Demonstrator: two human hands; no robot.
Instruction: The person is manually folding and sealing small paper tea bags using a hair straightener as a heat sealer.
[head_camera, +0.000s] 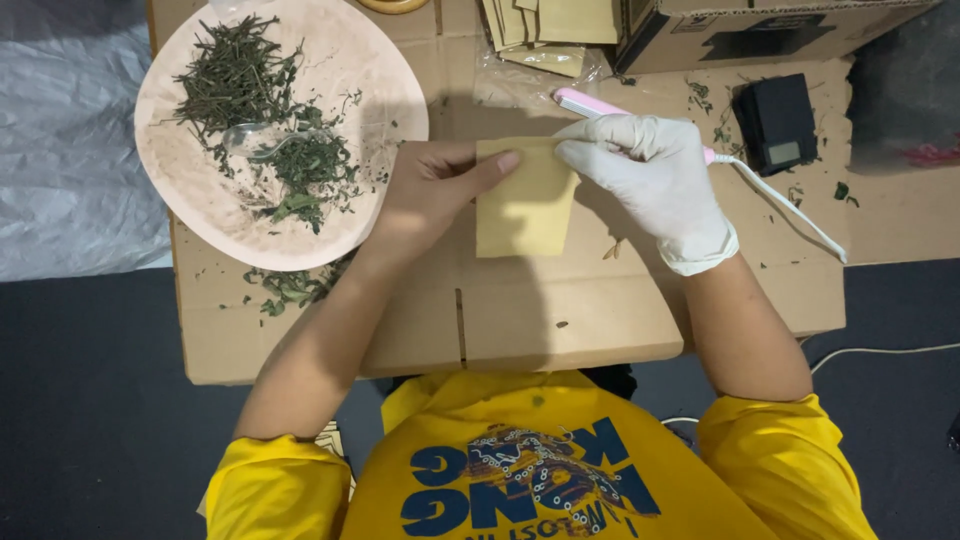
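Pinched at its top edge, the small yellow-tan paper pouch (524, 205) was held from both sides: the bare left hand (432, 190) had thumb and fingers closed on the upper left corner, and the right hand (655, 180), in a white latex glove, was wrapped shut around a slim pink sealing tool (580, 102) pressed along that same top edge. The pouch lay flat on the cardboard, its long axis running away from the person, its held end pointing toward the far side of the table and its loose lower end toward the person. The tool lay crosswise to it, slanting up to the left, with a white cord (790, 205) trailing off to the right from under the gloved palm.

The pouch looked matte and smooth, with one soft crease. The surface was a flattened cardboard sheet (560, 320), brown, slotted, dusted with green flecks. To the left sat a broad, pale pink shallow dish (190, 190) holding dried green stems and crumbled leaves (270, 130), with a clear plastic spoon (262, 140) lying among them. More leaf scraps (290, 285) had spilled just beside the dish. Farther back were a stack of the same tan pouches (545, 25), a cardboard box (760, 35) and a small black scale (778, 122). Dark flooring (90, 400) showed around the cardboard, grey sheeting (65, 140) at far left.
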